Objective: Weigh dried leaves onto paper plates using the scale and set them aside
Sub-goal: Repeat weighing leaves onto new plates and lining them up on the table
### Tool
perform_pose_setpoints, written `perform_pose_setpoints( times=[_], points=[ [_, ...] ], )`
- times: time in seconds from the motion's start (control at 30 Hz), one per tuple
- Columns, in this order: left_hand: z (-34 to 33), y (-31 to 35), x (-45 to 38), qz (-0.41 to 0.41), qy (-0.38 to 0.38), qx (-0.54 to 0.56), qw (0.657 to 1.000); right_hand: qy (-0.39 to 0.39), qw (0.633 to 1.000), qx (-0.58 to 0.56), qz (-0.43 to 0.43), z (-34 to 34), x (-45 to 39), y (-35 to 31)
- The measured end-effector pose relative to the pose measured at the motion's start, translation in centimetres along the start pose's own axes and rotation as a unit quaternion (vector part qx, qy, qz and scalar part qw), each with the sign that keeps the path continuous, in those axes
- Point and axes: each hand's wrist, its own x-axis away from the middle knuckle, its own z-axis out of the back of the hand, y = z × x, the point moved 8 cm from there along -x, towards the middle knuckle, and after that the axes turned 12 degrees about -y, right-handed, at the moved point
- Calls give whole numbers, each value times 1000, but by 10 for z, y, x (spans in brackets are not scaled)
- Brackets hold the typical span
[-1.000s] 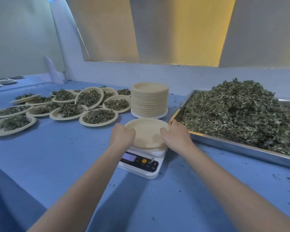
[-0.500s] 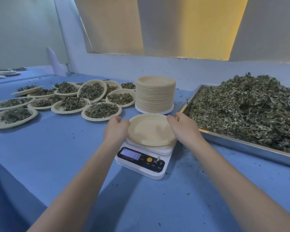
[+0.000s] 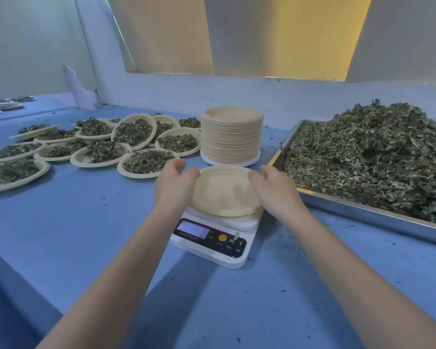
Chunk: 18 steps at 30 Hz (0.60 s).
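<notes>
An empty paper plate [image 3: 224, 192] lies on the white digital scale [image 3: 212, 238], whose lit display faces me. My left hand [image 3: 173, 185] is at the plate's left rim with its thumb over the edge and its fingers loosely lifted. At the right rim my right hand [image 3: 275, 190] sits the same way, fingers relaxed. A large heap of dried leaves [image 3: 375, 157] fills a metal tray [image 3: 363, 212] to the right of the scale.
A tall stack of empty plates [image 3: 232, 137] stands just behind the scale. Several leaf-filled plates [image 3: 146, 161] spread across the blue table [image 3: 86, 222] to the left. Leaf crumbs dot the table. A white wall ledge runs along the back.
Both hands have loosened on the plate, their fingers lifting off its rim. The plate has settled flat on the scale, and the camera has drawn closer.
</notes>
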Motion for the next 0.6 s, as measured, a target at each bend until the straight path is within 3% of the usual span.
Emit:
perform_pose_setpoints(
  times=[0.13, 0.27, 0.4, 0.6],
  points=[
    [-10, 35, 10, -92, 26, -78, 992, -2, 1000, -6, 0, 7, -1, -2],
    [-73, 78, 16, -176, -62, -144, 972, 40, 999, 25, -1, 37, 1, -2],
    [-148, 99, 19, -154, -158, -131, 966, 80, 996, 46, -5, 79, 10, 14],
    [-248, 105, 24, -108, -256, -158, 948, 107, 986, 103, -79, 148, 33, 78]
  ],
)
